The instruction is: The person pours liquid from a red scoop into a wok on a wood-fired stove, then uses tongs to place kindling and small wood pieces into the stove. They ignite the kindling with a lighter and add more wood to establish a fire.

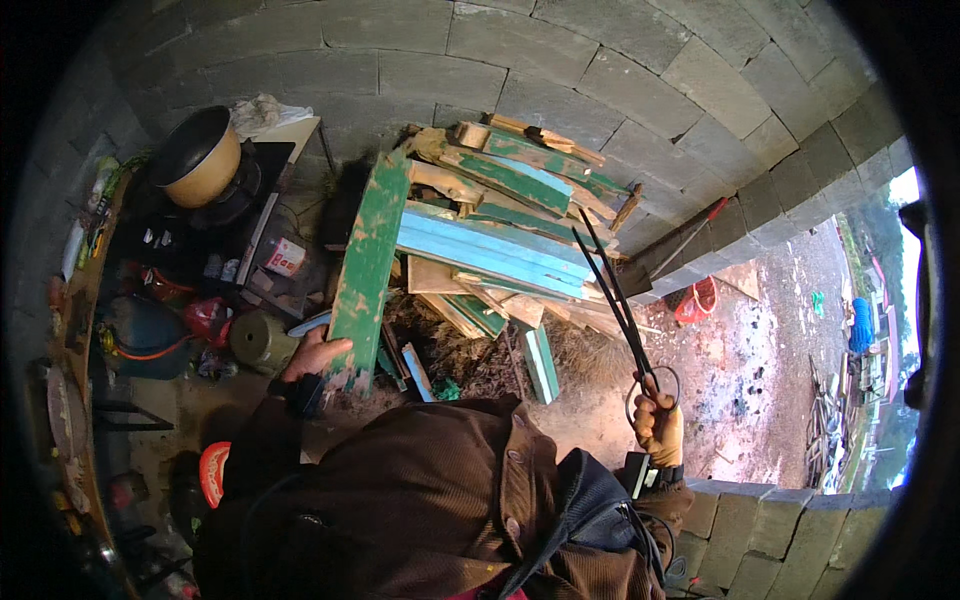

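My left hand (311, 355) grips the lower left edge of a wide green board (371, 277) with chipped paint. The board stands tilted, its upper end beside a stack of scrap wood. My right hand (658, 431) holds long black fire tongs (621, 304) by their ring handles. Their two arms point up and to the left, with a narrow gap between the tips. Behind the tongs lie pale blue planks (487, 247) in the stack, among splintered green boards (517, 180). A short green-and-white wood piece (540, 364) lies on the ground below the stack.
A deep pot (196, 157) sits on a black gas stove (135, 217) at the left. A plastic jar (283, 255) and a round olive container (261, 341) stand nearby. Concrete block walls (420, 30) enclose the space. A red basket (696, 300) lies by the opening at right.
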